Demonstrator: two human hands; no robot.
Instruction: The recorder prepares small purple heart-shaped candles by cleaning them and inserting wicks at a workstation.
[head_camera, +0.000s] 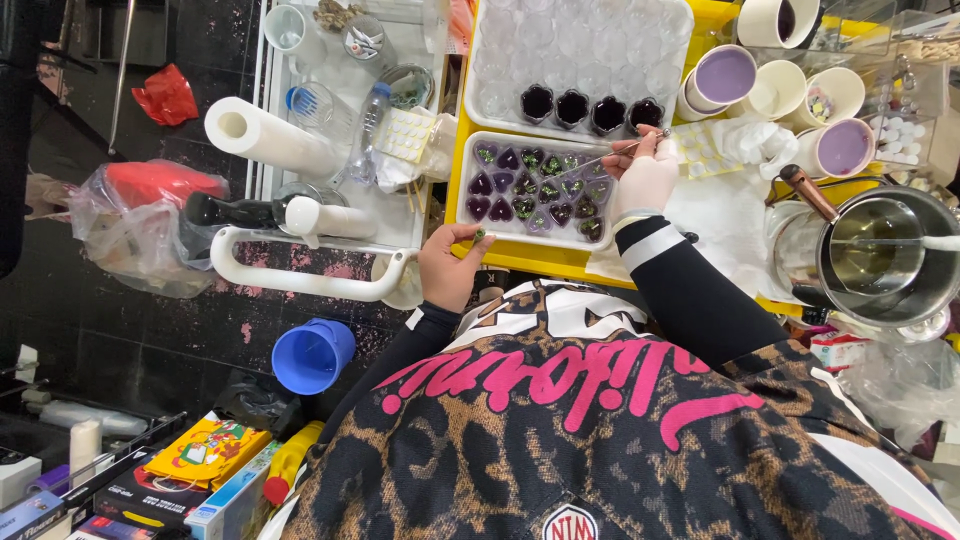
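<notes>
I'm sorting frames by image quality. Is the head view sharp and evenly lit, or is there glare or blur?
Head view: mostly sharp around the heart mould tray and both hands; bright glare washes out the clear tray; the metal pot shows reflections; the left floor area is dim.

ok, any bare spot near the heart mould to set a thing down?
White paper between heart mould and steel pot is bare. Yellow tray rim is a thin strip. The cups and white cart are crowded.
</notes>
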